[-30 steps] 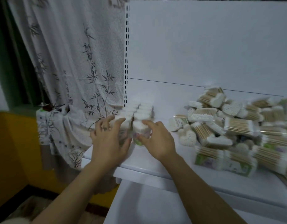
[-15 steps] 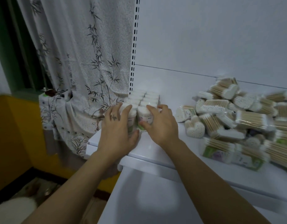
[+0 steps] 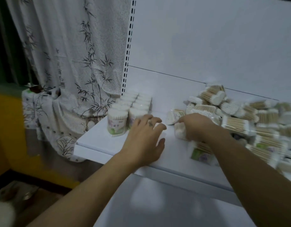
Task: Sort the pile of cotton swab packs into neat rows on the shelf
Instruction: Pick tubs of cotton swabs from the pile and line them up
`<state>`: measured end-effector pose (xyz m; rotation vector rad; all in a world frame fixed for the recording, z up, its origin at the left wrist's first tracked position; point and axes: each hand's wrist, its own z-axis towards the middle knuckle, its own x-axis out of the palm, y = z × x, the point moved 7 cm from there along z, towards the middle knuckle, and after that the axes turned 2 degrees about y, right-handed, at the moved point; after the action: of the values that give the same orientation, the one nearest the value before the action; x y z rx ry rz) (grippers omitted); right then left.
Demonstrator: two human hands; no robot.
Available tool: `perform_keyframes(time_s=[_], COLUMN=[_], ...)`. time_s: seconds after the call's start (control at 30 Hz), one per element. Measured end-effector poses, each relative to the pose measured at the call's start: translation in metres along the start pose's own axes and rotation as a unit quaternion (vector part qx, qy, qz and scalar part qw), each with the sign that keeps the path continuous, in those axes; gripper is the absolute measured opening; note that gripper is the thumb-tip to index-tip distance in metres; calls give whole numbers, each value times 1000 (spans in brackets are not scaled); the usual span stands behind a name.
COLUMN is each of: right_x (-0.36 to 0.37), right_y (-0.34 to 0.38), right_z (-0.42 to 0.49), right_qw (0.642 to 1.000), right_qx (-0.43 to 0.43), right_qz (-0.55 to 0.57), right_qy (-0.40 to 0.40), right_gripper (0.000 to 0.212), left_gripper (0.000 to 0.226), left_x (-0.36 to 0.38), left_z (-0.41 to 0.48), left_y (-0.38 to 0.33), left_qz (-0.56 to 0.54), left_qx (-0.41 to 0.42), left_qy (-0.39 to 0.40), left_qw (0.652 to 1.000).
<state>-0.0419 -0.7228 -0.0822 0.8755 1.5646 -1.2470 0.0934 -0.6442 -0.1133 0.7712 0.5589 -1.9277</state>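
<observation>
Two neat rows of upright cotton swab packs point(image 3: 125, 110) stand at the left end of the white shelf point(image 3: 98, 140), running back to the rear panel. A loose pile of swab packs point(image 3: 249, 118) covers the shelf's right side. My left hand point(image 3: 145, 138) hovers over the shelf just right of the rows, fingers spread and holding nothing. My right hand point(image 3: 196, 126) has reached the pile's left edge and its fingers curl around a pack point(image 3: 180, 132) lying there. Another pack point(image 3: 201, 152) lies under my right wrist.
A white curtain with a bamboo print point(image 3: 72, 63) hangs left of the shelf and drapes over a low object. The slotted shelf upright point(image 3: 129, 46) stands at the back left corner. A lower white shelf point(image 3: 157, 202) sticks out beneath. A yellow wall point(image 3: 7, 128) is at the far left.
Both hands left the front packs of the rows. My right hand moved right to the pile and closed on a pack; my left hand drifted right and opened.
</observation>
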Motion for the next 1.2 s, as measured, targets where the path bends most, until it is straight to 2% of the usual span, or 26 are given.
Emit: perform_keyframes(time_s=[0.1, 0.2, 0.27, 0.33, 0.43, 0.5, 0.57, 0.7, 0.87, 0.97, 1.07, 1.2], right_x=[2, 2, 0, -4, -20, -31, -36, -19, 0, 7, 12, 14], right_y=[0, 2, 0, -5, -14, -18, -17, 2, 31, 51, 65, 75], right_z=[10, 14, 8, 4, -2, -8, -15, -21, -16, -13, -10, -12], right_qw=[998, 989, 984, 989, 988, 966, 944, 904, 849, 852, 826, 807], right_qx=[3, -37, -75, -88, -83, -95, -108, -130, -145, -149, -146, -139], right_qz=[-64, -138, -147, -98, 88, 220, 297, 405, 506, 492, 524, 537], right_qy=[18, -35, -63, -68, -93, -101, -92, -46, -50, -97, -146, -200], right_gripper=[47, 31, 32, 40, 33, 23, 14, 6, 28, 48, 50, 48], left_gripper=[36, 37, 39, 41, 52, 61, 65, 51, 48, 54, 67, 75], left_x=[19, 28, 28, 25, 14, 5, 3, 4, -5, -15, -30, -51], left_z=[7, 5, 1, -1, 2, 8, 12, 8, -13, -21, -26, -35], left_y=[-14, -15, -13, -10, -10, -10, -8, 6, 34, 41, 50, 77], left_qz=[-70, -95, -94, -92, -97, -102, -120, -145, -152, -106, -23, 40], left_qx=[-7, -28, -29, -30, -34, -40, -53, -83, -145, -148, -124, -168], left_qy=[70, 106, 114, 111, 78, 56, 57, 54, 19, 9, -12, -46], left_qw=[995, 989, 989, 989, 992, 992, 990, 984, 978, 983, 992, 984])
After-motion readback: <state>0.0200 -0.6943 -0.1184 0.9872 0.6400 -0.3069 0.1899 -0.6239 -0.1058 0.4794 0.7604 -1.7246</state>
